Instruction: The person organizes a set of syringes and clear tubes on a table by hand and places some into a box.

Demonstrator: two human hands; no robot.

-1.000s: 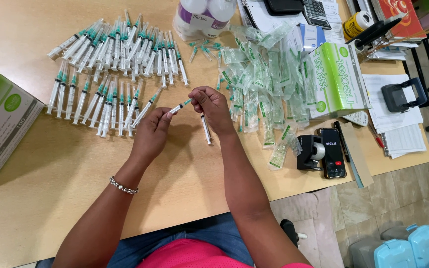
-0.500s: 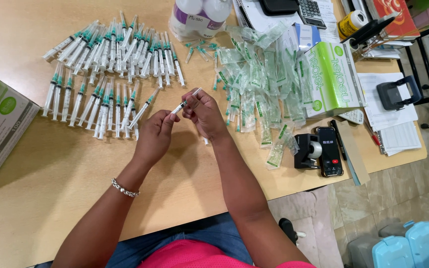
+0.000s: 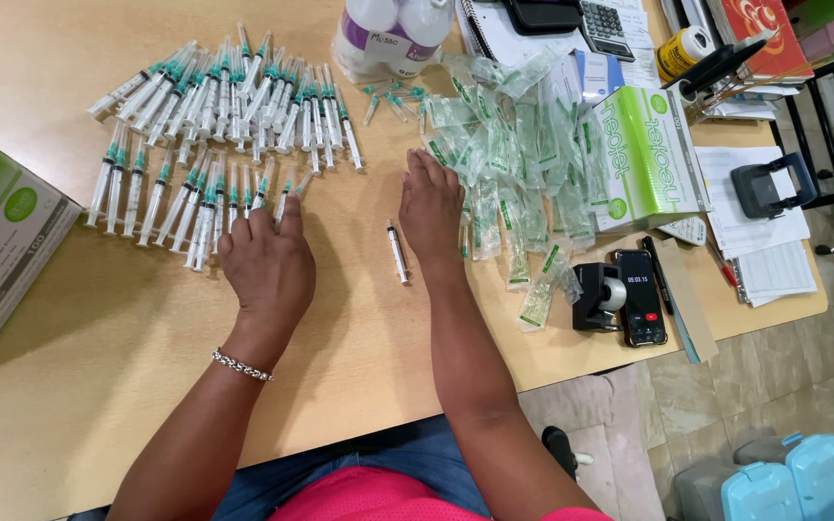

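My left hand (image 3: 267, 265) lies on the wooden table (image 3: 127, 386), its fingertips pinching a green-capped syringe (image 3: 289, 196) at the right end of the lower row of capped syringes (image 3: 176, 198). My right hand (image 3: 431, 207) is spread flat, fingers apart, at the edge of a heap of clear sealed packets (image 3: 514, 164). Between the two hands a single uncapped syringe (image 3: 397, 251) lies loose on the table. A second, denser pile of capped syringes (image 3: 234, 96) sits further back.
A green-and-white carton (image 3: 2, 251) stands at the left edge. A smaller green-and-white box (image 3: 649, 154), a tape dispenser (image 3: 600, 294), a phone (image 3: 641, 297), papers (image 3: 755, 222) and a hole punch (image 3: 769, 183) fill the right side. White bottles (image 3: 388, 34) stand at the back.
Both hands were together, working one syringe above the table. Now they have parted: the left moved to the lower syringe row, the right to the packet heap, and an uncapped syringe lies between them.
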